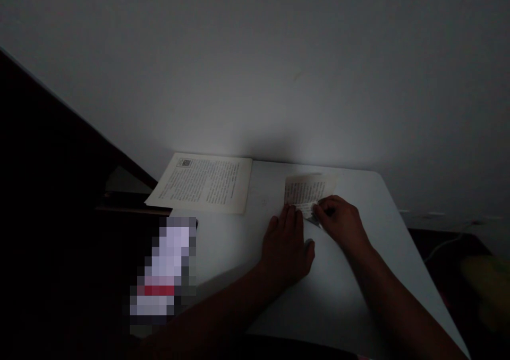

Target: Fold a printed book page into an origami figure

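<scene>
A small printed sheet of paper (pixel 306 189) lies on the white table, its near edge folded over towards the middle. Flat on its lower left part rests my left hand (pixel 286 248), fingers stretched out and thumb apart. At the paper's lower right, my right hand (pixel 341 219) pinches the folded edge between thumb and forefinger. The fingers hide part of the fold.
Left of the hands, larger printed sheets (pixel 207 184) with a square code lie at the back edge of the table (pixel 239 253). A blurred-out bright phone-like screen (pixel 167 267) is at the left edge. Behind stands a wall (pixel 255 73); a thin cable (pixel 448 240) runs at the right.
</scene>
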Motion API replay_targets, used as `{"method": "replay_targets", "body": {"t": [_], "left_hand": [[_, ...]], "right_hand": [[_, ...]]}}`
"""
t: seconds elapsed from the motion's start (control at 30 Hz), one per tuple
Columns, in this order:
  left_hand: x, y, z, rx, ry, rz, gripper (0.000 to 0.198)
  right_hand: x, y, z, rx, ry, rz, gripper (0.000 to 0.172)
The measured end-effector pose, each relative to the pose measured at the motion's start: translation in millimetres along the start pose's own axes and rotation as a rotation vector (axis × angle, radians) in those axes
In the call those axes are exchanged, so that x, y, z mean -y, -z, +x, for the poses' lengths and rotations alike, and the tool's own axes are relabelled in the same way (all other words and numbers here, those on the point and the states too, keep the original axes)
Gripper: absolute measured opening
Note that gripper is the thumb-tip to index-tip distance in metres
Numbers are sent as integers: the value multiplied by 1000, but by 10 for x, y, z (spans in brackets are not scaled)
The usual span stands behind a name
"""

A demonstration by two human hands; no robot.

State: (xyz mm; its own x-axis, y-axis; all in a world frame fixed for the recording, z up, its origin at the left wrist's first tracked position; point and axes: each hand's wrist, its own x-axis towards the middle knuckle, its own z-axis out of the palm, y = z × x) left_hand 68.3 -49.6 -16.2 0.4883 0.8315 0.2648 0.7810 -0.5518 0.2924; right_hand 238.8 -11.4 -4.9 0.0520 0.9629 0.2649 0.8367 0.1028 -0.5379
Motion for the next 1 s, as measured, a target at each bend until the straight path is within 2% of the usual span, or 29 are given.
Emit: {"method": "replay_targets", "body": {"t": [0.73,1.0], "left_hand": [[15,47,4,32,20,-15,62],[63,77,21,27,78,9,68]], "right_hand": [[5,-23,-7,-1,-61,7,23],[5,-21,-16,-5,-64,14,24]]}}
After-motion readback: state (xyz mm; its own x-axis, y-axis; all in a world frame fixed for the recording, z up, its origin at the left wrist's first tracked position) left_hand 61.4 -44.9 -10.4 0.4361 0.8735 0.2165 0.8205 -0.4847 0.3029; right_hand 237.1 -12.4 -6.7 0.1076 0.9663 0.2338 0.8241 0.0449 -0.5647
